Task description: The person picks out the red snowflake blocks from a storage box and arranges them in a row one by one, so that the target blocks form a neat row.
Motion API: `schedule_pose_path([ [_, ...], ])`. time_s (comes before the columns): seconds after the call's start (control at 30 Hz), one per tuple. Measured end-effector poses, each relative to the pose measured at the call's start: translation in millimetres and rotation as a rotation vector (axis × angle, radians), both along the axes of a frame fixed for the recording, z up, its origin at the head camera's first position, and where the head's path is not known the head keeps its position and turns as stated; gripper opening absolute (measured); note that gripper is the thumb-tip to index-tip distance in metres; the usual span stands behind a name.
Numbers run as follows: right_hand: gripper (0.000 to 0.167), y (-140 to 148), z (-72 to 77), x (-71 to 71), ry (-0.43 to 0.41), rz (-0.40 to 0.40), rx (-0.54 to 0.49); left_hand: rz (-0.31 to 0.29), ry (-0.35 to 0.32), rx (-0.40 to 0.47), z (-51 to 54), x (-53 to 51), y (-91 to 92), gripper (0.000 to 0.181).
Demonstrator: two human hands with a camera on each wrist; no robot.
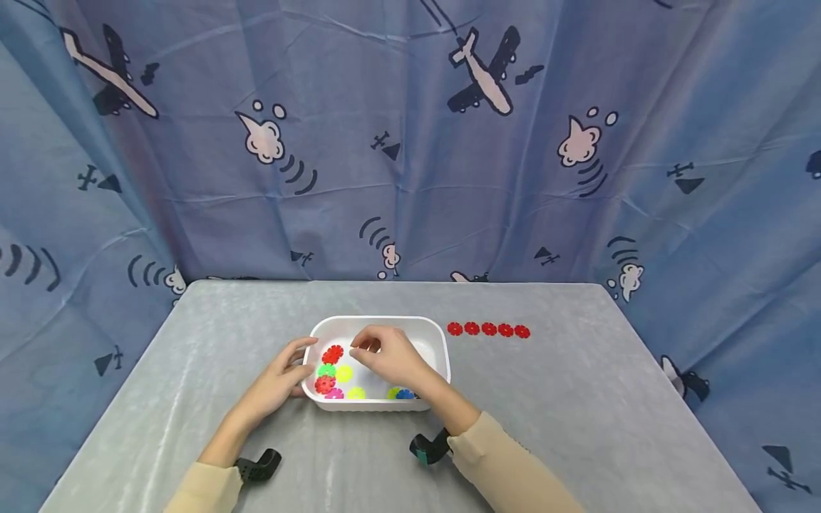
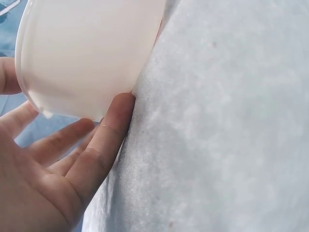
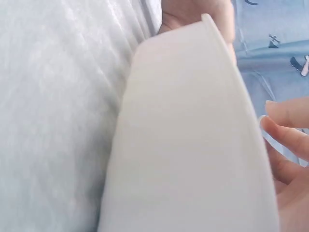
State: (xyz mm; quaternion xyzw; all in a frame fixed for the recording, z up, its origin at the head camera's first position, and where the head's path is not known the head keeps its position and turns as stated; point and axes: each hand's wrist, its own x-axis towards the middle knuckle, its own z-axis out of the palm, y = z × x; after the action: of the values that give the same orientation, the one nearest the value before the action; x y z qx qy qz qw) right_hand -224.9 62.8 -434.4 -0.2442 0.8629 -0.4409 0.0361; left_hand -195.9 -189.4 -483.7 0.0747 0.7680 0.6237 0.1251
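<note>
A white plastic tray (image 1: 385,405) holds several small notched plastic discs: red discs (image 1: 333,354), a green disc (image 1: 326,370), yellow discs (image 1: 344,373), a pink disc (image 1: 334,393) and a blue disc (image 1: 405,394). At the tray's left end, my left hand (image 1: 277,385) rests its spread fingers against the outer wall and rim. The left wrist view shows those fingers (image 2: 104,140) touching the wall. Over the tray's middle hovers my right hand (image 1: 391,356), fingers bent and fingertips close together; no disc shows between them. In the right wrist view, the tray's wall (image 3: 188,130) hides part of this hand.
Right of the tray, several red discs (image 1: 489,329) lie in a row on the grey cloth-covered table (image 1: 577,399). A blue patterned curtain (image 1: 398,142) hangs behind and along the sides. Black wrist devices (image 1: 259,467) sit by both cuffs.
</note>
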Motion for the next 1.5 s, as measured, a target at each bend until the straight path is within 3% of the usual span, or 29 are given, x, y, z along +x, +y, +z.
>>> schedule_pose_path([
  [0.37,0.004,-29,-15.0,-5.5,-0.042,0.060,0.091,0.001,0.015,0.009,-1.8,-0.3,0.9,0.052],
  [0.63,0.008,-40,-22.2,-6.1,-0.085,0.083,0.180,-0.015,0.026,0.017,-3.9,-0.7,3.5,0.050],
  [1.17,0.014,-51,-36.5,-13.3,-0.050,0.149,0.300,0.007,0.020,-0.022,-4.2,-0.5,1.3,0.051],
  [1.5,0.014,-55,-39.4,-15.0,-0.043,0.140,0.385,0.000,0.022,-0.012,-3.6,-1.1,-0.9,0.051],
])
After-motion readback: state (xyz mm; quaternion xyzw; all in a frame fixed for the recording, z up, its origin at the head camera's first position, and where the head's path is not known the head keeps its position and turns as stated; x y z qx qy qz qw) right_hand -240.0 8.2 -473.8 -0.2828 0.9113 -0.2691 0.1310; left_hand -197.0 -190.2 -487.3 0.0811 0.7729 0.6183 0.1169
